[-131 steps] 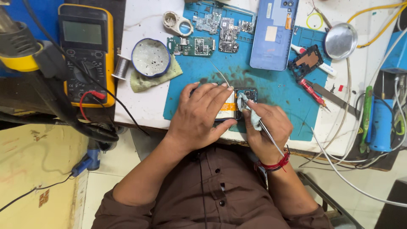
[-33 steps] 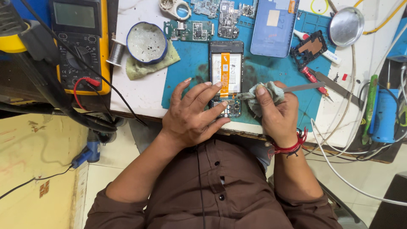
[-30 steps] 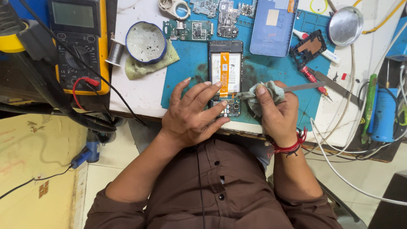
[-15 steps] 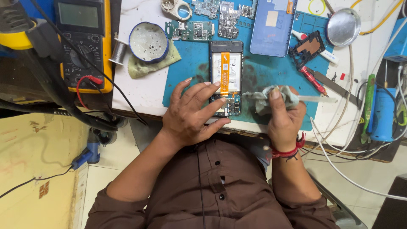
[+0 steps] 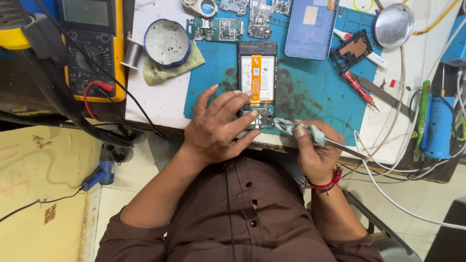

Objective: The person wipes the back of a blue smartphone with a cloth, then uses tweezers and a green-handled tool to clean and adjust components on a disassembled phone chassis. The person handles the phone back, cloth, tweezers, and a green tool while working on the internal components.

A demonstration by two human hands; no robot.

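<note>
The opened phone [image 5: 257, 85] lies back-up on the blue mat [image 5: 213, 73], its cover off, showing a pale battery crossed by an orange ribbon strip and a small circuit board at its near end. The left hand [image 5: 218, 128] rests spread across that near end, fingers pressing the board area. Just right of the phone, the right hand [image 5: 315, 153] is closed around a grey cloth [image 5: 301, 130] and metal tweezers [image 5: 344, 147]. Beyond the phone lies a blue back cover [image 5: 310, 29]; far to its left sits a yellow multimeter [image 5: 90, 48] by the white surface [image 5: 155, 99].
</note>
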